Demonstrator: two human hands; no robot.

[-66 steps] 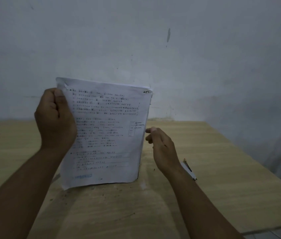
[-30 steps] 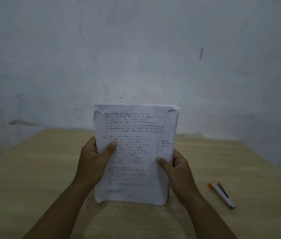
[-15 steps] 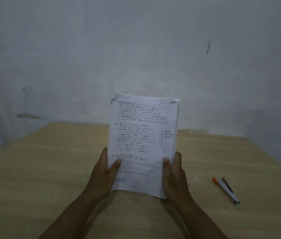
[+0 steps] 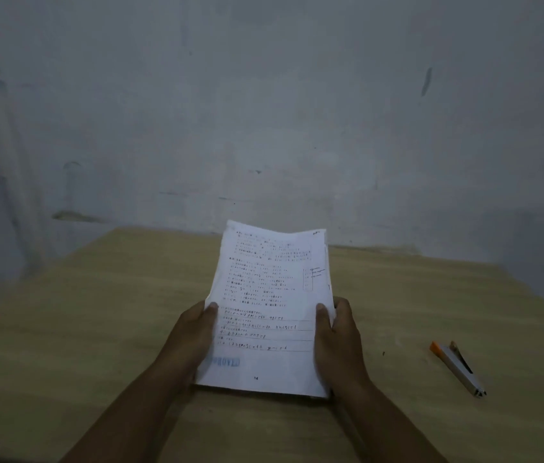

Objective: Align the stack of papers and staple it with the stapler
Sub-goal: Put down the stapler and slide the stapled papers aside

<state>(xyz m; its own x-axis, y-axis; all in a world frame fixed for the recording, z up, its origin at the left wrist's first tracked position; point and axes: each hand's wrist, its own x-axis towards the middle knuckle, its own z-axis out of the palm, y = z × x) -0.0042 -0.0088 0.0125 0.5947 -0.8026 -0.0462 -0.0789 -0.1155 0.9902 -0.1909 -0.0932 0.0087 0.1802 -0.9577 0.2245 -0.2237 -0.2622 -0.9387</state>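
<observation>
A stack of printed white papers [image 4: 268, 295] leans back at a low angle over the wooden table [image 4: 96, 312], its bottom edge close to or on the tabletop. My left hand [image 4: 193, 332] grips the stack's lower left edge, thumb on the front page. My right hand [image 4: 337, 339] grips the lower right edge the same way. The right side edges of the sheets look slightly fanned. A slim silver stapler [image 4: 459, 367] with an orange end lies flat on the table to the right of my right hand, apart from it.
A bare grey wall [image 4: 263, 111] rises directly behind the table's far edge. The light is dim.
The stack has come down from upright and high to a low tilt near the table. Both hands slid to its lower side edges.
</observation>
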